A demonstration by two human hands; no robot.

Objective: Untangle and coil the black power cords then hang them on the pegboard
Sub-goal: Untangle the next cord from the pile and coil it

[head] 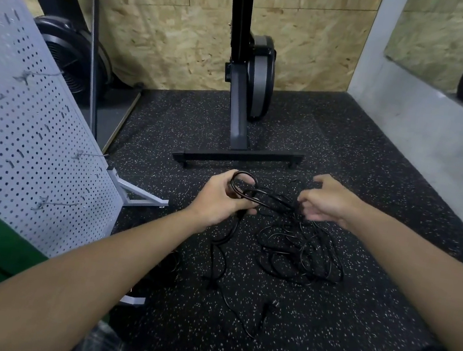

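A tangle of black power cords [299,252] lies on the speckled rubber floor in front of me. My left hand [218,200] grips a small loop of cord, with strands hanging down from it to the floor. My right hand [326,202] pinches the same stretch of cord a short way to the right, fingers curled. Loose ends with plugs [272,304] trail toward me. The grey pegboard [18,129] stands at the left on a metal foot, with several hooks sticking out of it.
A black exercise machine with a floor crossbar [238,155] stands just beyond my hands against a chipboard wall. A fan [69,56] sits behind the pegboard. A grey concrete ledge [425,127] runs along the right.
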